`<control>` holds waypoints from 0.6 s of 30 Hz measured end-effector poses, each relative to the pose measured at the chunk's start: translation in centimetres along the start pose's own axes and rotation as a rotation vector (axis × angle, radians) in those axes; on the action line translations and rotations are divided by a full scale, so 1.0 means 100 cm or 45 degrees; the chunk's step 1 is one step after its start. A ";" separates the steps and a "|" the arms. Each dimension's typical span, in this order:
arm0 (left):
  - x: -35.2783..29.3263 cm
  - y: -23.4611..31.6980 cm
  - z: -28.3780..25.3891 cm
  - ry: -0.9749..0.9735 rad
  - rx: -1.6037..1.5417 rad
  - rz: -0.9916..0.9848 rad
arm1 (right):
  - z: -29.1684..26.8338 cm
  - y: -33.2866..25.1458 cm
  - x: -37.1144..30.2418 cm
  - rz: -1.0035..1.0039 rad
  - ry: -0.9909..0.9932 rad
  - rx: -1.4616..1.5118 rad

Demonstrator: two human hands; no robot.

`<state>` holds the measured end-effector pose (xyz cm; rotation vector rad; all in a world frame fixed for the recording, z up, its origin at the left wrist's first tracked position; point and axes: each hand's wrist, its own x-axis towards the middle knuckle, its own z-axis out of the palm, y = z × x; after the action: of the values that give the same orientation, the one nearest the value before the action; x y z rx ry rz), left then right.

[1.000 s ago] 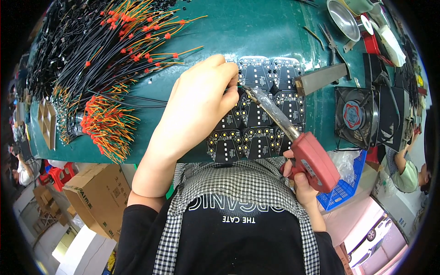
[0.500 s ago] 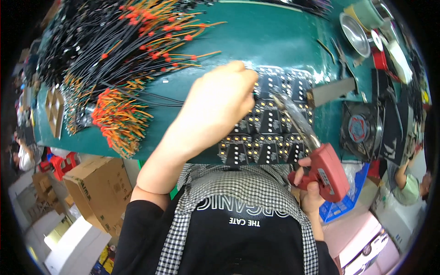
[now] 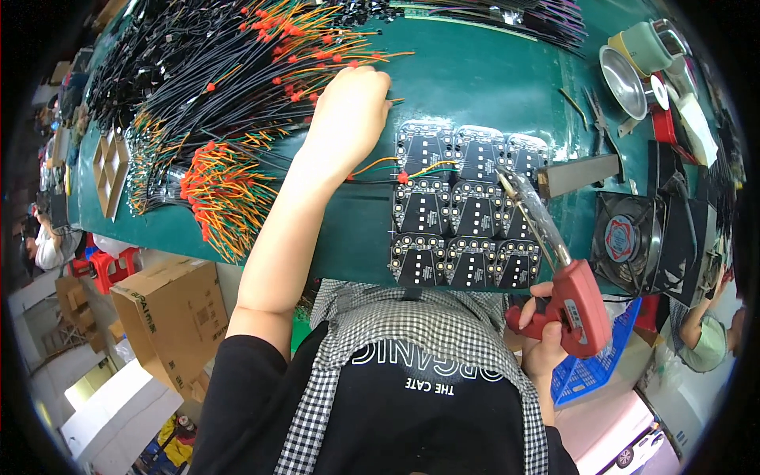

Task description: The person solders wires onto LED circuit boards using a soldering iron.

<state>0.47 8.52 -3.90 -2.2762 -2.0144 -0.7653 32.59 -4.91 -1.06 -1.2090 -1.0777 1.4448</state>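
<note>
My right hand (image 3: 545,336) grips a red soldering gun (image 3: 582,309), whose long metal barrel slants up and left so that its tip is over the black circuit boards (image 3: 423,210). These boards are dotted with small pale squares and stand in rows on the table. A dark cable with a red collar (image 3: 403,179) lies across the upper left boards, its thin orange, green and yellow ends spread out. My left hand (image 3: 352,115) is curled at the edge of a big pile of black cables (image 3: 229,79) with orange ends and red collars; its fingertips are hidden.
A second bundle of orange-ended cables (image 3: 226,190) lies left. Right of the boards are a grey metal bar (image 3: 582,175), a black fan (image 3: 625,237), pliers (image 3: 599,127) and a metal bowl (image 3: 623,83). A blue crate (image 3: 594,364) and cardboard box (image 3: 174,324) stand below the table.
My left hand has moved up and left from the boards to the cable pile. The red-collared cable on the boards is now uncovered. The soldering gun has shifted slightly right and down in view.
</note>
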 end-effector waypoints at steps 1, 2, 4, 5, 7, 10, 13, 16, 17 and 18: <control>0.002 0.001 0.001 -0.149 0.055 -0.096 | -0.001 0.000 0.000 -0.017 0.002 -0.004; 0.003 0.003 0.003 -0.303 0.110 -0.190 | -0.002 0.000 -0.002 -0.030 0.006 -0.009; 0.003 0.003 -0.001 -0.336 0.146 -0.231 | -0.001 0.000 -0.001 -0.070 0.022 -0.039; 0.001 0.001 -0.001 -0.273 0.115 -0.180 | -0.001 0.000 0.000 -0.113 0.023 -0.070; 0.000 0.002 -0.003 -0.104 -0.041 -0.141 | -0.005 -0.001 0.000 -0.124 0.021 -0.078; 0.008 0.023 -0.025 0.028 -0.489 -0.269 | -0.009 -0.001 0.000 -0.141 0.031 -0.091; 0.003 0.060 -0.044 -0.014 -0.778 -0.203 | -0.013 -0.002 0.000 -0.088 0.056 -0.050; -0.003 0.096 -0.048 -0.171 -0.828 -0.061 | -0.013 -0.003 -0.002 -0.018 0.107 -0.001; -0.005 0.100 -0.040 -0.269 -0.857 -0.113 | -0.013 -0.004 -0.002 -0.019 0.123 0.011; -0.008 0.102 -0.032 -0.368 -0.886 -0.165 | -0.013 -0.003 -0.001 -0.020 0.128 0.004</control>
<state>8.84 5.03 1.75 -2.7522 -2.3029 -1.4095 33.92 -4.85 -0.88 -1.2551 -1.0138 1.3583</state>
